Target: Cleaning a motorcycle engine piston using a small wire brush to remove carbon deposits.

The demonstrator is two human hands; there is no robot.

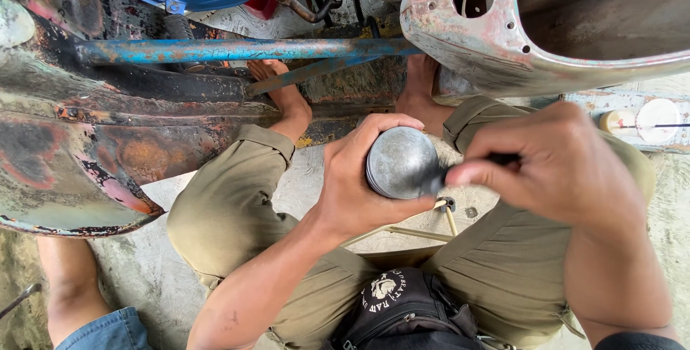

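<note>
Two hands: left hand (359,177) at 6 o'clock, right hand (553,163) at 4. One round grey piston (401,162) at centre. One dark tool (496,159) beside it. Two bare feet (284,95) at 12. One blue tube (230,50) at 11. One rusty shell (517,55) at 1. One black bag (402,307) at 6

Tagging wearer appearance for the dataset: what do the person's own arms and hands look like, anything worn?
Both hands are bare: no gloves, rings or watch visible on the left hand or the right hand. The left forearm is uncovered to the frame edge. The right arm shows a black sleeve edge at the bottom corner. No markings can be made out.
</note>
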